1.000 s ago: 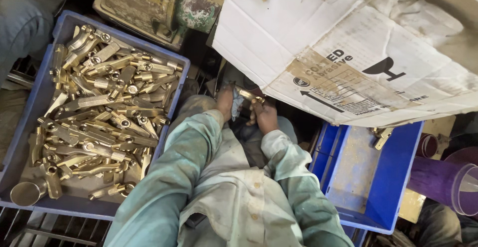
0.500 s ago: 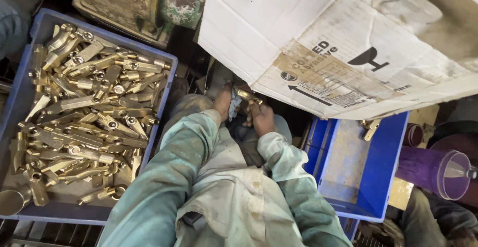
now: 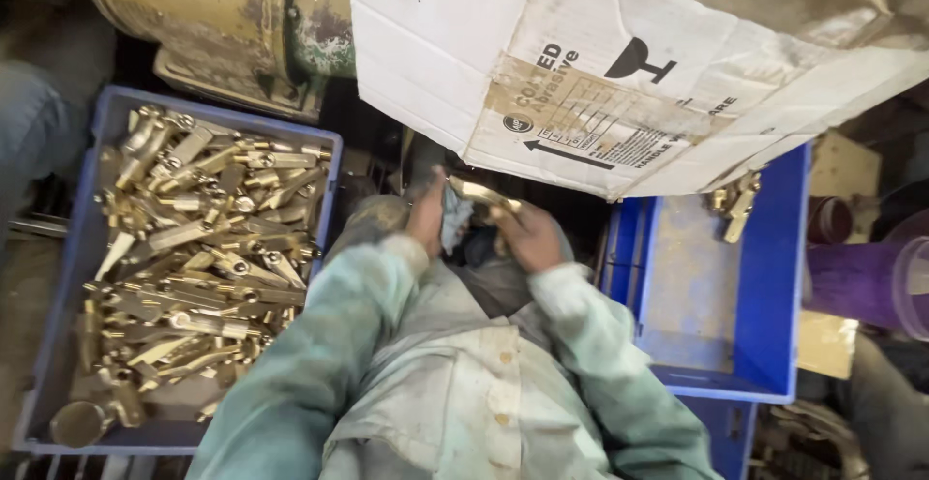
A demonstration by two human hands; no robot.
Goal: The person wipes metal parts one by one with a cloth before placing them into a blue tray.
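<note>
Both hands on one brass fitting, under the cardboard's edge

To the left hand's [image 3: 426, 217] left sits the blue crate of brass parts [image 3: 194, 248]; that hand presses a pale cloth [image 3: 455, 221] against the brass fitting [image 3: 484, 195], which the right hand [image 3: 532, 238] clamps from below — a firm, steady grip seems best while wiping (fingers partly hidden). Right of it, the blue bin [image 3: 774, 277] holds few pieces — nearly bare.
</note>
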